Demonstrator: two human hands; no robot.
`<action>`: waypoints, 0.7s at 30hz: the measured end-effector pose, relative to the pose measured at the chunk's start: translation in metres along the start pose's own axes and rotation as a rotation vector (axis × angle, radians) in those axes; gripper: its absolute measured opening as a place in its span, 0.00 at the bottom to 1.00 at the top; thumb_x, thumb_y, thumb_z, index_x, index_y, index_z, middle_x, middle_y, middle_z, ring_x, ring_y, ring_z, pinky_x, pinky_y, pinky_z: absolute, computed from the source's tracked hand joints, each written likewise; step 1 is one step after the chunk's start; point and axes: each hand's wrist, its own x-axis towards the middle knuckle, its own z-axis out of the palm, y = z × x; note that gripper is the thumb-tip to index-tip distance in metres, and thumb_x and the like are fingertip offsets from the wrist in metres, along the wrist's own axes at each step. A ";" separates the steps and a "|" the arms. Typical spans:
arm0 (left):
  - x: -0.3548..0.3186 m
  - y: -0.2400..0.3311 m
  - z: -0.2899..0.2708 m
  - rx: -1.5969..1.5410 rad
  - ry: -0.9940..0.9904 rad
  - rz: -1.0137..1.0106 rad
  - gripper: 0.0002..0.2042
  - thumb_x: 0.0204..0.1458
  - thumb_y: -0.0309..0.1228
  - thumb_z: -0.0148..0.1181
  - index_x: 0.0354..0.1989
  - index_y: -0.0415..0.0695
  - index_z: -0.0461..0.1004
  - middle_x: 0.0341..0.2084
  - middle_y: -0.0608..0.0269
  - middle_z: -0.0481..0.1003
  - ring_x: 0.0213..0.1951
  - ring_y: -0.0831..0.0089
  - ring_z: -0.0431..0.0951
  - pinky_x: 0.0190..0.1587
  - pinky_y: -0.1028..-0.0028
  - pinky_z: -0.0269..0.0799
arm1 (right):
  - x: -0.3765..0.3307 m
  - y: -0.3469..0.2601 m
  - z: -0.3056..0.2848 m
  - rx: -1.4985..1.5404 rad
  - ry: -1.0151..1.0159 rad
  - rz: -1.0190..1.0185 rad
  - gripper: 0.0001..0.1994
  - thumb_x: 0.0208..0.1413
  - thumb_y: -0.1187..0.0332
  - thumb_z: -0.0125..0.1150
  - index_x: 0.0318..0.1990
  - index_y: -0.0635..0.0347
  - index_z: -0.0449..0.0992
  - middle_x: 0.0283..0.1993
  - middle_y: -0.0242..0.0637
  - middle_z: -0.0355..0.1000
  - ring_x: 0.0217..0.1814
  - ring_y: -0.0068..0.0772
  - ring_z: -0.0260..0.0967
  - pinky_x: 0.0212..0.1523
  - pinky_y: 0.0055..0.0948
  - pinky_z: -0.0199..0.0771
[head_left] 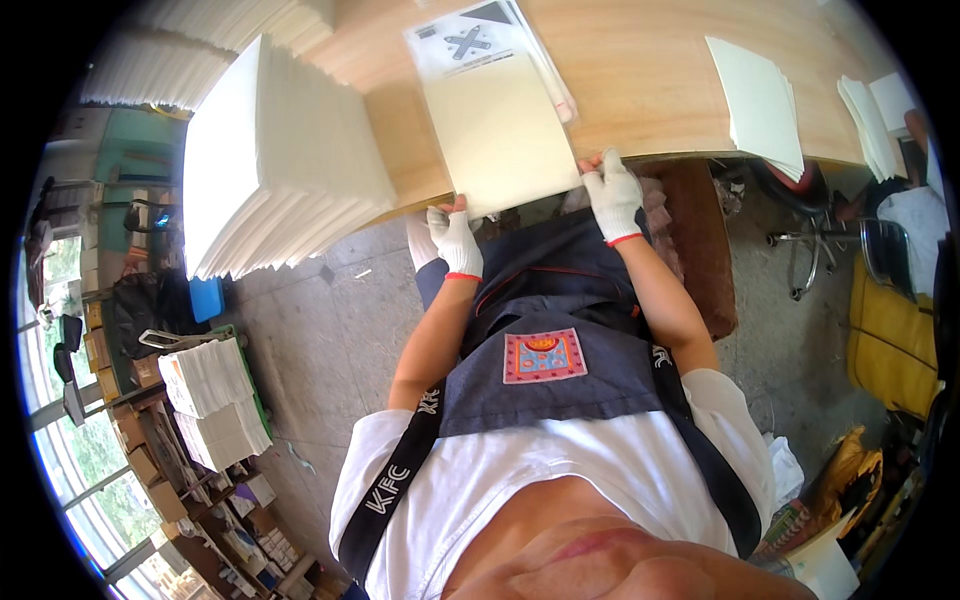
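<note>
Two gloved hands hold the near edge of one cream card sheet (500, 135), which lies flat on the wooden counter (640, 70) with its near edge overhanging the counter edge. Your left hand (455, 238) is closed on the sheet's near left corner, thumb on top. Your right hand (612, 195) is closed on the near right corner, fingers curled over the edge.

Handling, as a judgement:
- Treat the sheet as light and thin. It looks stiffer than plain paper but will likely bend or crease if lifted by one corner.
- Expect it to slide easily on the smooth counter, and cotton gloves give only moderate grip.
- Hold it at both near corners, as now, and keep the pull even so that it does not skew.

The sheet's far edge overlaps a printed sheet in a clear sleeve (480, 40). A tall stack of white sheets (275, 160) stands just to the left, and a smaller white stack (755, 100) lies well to the right.

Limits of the view:
- You cannot tell whether one sheet or several are pinched.
- Fingers beneath the overhang are hidden.
- The printed sheet's upper part is cut off by the frame.
- At the far right, more white sheets (868, 120) and another person (915, 215) are distorted at the rim.
</note>
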 end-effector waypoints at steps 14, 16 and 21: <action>-0.052 0.257 -0.025 0.730 -0.164 0.831 0.04 0.46 0.23 0.58 0.24 0.39 0.70 0.15 0.68 0.65 0.20 0.80 0.66 0.22 0.79 0.61 | 0.019 -0.125 -0.008 1.262 -0.905 0.193 0.13 0.59 0.58 0.48 0.30 0.57 0.67 0.14 0.27 0.58 0.13 0.18 0.53 0.14 0.20 0.50; -0.047 0.295 -0.043 0.569 0.104 0.809 0.05 0.52 0.24 0.54 0.26 0.38 0.70 0.19 0.73 0.64 0.26 0.85 0.63 0.28 0.83 0.58 | 0.040 -0.186 0.002 1.193 -0.878 0.041 0.14 0.58 0.56 0.51 0.26 0.56 0.68 0.15 0.23 0.58 0.14 0.15 0.52 0.16 0.19 0.50; 0.027 0.378 -0.123 0.488 0.111 0.850 0.11 0.56 0.30 0.47 0.35 0.33 0.71 0.27 0.68 0.70 0.34 0.83 0.68 0.36 0.83 0.62 | 0.055 -0.329 0.011 1.079 -1.002 -0.143 0.18 0.55 0.54 0.54 0.21 0.57 0.68 0.16 0.27 0.64 0.16 0.16 0.59 0.17 0.16 0.57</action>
